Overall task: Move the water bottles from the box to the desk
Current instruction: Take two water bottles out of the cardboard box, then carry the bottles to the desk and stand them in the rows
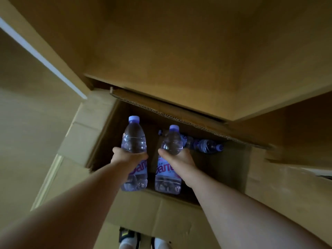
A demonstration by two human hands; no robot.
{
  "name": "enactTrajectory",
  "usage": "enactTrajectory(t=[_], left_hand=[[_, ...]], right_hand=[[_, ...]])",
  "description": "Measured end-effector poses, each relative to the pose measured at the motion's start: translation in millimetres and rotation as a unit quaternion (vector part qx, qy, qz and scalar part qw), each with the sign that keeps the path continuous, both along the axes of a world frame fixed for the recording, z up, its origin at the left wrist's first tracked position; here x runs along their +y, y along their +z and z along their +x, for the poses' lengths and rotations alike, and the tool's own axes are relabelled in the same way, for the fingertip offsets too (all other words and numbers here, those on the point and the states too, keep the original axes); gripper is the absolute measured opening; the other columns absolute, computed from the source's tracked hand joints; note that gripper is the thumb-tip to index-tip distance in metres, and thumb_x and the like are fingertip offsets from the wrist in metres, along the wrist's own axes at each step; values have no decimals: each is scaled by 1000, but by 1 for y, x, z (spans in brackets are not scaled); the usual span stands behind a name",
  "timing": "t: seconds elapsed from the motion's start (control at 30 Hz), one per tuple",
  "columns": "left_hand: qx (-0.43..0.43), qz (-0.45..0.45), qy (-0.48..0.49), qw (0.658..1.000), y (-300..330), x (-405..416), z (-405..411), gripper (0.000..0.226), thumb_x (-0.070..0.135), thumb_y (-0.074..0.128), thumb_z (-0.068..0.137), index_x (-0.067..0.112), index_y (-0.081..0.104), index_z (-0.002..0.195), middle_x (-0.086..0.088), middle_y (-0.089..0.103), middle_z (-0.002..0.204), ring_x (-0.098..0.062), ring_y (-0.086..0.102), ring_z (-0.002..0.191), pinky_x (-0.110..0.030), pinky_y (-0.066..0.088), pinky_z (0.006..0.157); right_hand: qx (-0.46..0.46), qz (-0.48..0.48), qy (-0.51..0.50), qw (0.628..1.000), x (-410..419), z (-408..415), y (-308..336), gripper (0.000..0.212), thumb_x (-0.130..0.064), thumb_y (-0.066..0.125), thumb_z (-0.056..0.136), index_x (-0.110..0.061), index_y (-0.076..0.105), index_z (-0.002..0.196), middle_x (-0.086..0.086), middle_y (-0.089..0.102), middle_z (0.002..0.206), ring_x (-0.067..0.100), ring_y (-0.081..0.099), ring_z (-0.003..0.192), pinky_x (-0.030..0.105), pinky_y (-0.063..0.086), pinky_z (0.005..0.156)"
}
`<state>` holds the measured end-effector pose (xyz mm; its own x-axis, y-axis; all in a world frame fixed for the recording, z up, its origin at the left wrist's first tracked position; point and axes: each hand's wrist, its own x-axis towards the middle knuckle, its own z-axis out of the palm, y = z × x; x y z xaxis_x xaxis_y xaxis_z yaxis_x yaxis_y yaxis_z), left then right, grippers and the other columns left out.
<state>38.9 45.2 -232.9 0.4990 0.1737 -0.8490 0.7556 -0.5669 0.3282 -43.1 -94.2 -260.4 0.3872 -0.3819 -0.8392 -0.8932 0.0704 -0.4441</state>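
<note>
Over the open brown cardboard box [80, 141], left hand [129, 159] and right hand [177, 158] each wrap a clear purple-capped water bottle [133, 139] [172, 141] mid-body. Lift straight up past the flaps; possibly two more lie inside [204, 145]. Counter unseen.

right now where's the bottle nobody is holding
In the head view, the clear plastic water bottle with a purple cap lies on its side on the cardboard box floor, just beyond the right hand.
</note>
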Motion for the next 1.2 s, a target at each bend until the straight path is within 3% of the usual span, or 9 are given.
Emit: enactTrajectory(t=[0.1, 0.23, 0.3, 0.47, 0.6, 0.77, 0.93, 1.03, 1.2], left_hand=[[-25, 4, 8, 1000, 37, 25, -1, 68, 30, 84, 66, 8, 36, 109, -9, 52, 92, -30, 57, 90, -36, 45, 72], [-64, 5, 31, 997, 87, 66, -4, 72, 25, 85, 64, 1, 44, 117, -17, 60, 105, -34, 62, 97, -38, 51, 75], [-69, -5, 65, 995, 111, 90, -6, 70, 22, 84, 65, 1, 43, 118, -15, 61, 101, -33, 63, 94, -38, 51, 76], [-90, -11, 144, 985, 180, 149, -11, 64, 20, 83, 67, 7, 35, 106, -6, 50, 82, -22, 54, 72, -30, 42, 57], [-140, -14, 183, 973, 236, 198, -10, 61, 14, 83, 68, 9, 31, 101, -8, 49, 88, -24, 54, 80, -33, 45, 71], [-174, -15, 232, 957, 291, 263, -6, 61, 15, 82, 68, 8, 32, 100, -11, 54, 93, -30, 63, 91, -44, 53, 84], [-207, 14, 276, 939, 345, 349, -16, 63, 20, 83, 66, 10, 33, 102, -6, 53, 88, -26, 59, 83, -38, 52, 79], [-221, 30, 316, 922, 374, 401, -27, 65, 19, 83, 67, 10, 31, 105, -8, 54, 93, -29, 61, 90, -42, 53, 85], [-237, 60, 377, 893, 415, 468, -47, 63, 19, 81, 70, 10, 31, 105, -13, 54, 103, -32, 61, 100, -45, 50, 91]], right_hand=[[-24, -21, -16, 999, 24, 2, 45, 70, -54, 77, 70, -14, 46, 120, 5, 66, 103, 19, 68, 85, 32, 57, 72], [-43, -53, 3, 998, 63, 4, 101, 61, -52, 75, 72, -17, 38, 106, -2, 59, 91, 12, 62, 74, 21, 45, 52], [-52, -56, 25, 997, 82, 7, 125, 60, -51, 76, 72, -17, 39, 105, -2, 60, 91, 10, 61, 73, 20, 43, 51], [-80, -85, 86, 989, 131, 21, 187, 61, -48, 78, 73, -11, 42, 107, 6, 64, 100, 22, 66, 85, 29, 53, 69], [-109, -98, 141, 979, 184, 43, 242, 59, -47, 78, 74, -14, 38, 101, -1, 58, 87, 11, 59, 69, 20, 41, 52], [-166, -98, 204, 960, 260, 75, 298, 63, -47, 78, 73, -15, 37, 107, 4, 60, 104, 21, 62, 84, 26, 49, 63], [-197, -114, 276, 934, 341, 94, 353, 73, -52, 75, 73, -11, 37, 119, 1, 59, 102, 24, 61, 89, 31, 47, 74], [-220, -116, 326, 912, 387, 100, 380, 64, -53, 76, 72, -13, 37, 105, 1, 57, 99, 24, 62, 89, 37, 53, 79], [-255, -80, 384, 884, 451, 110, 418, 63, -49, 76, 75, -14, 34, 105, 4, 61, 101, 27, 65, 92, 42, 54, 83]])
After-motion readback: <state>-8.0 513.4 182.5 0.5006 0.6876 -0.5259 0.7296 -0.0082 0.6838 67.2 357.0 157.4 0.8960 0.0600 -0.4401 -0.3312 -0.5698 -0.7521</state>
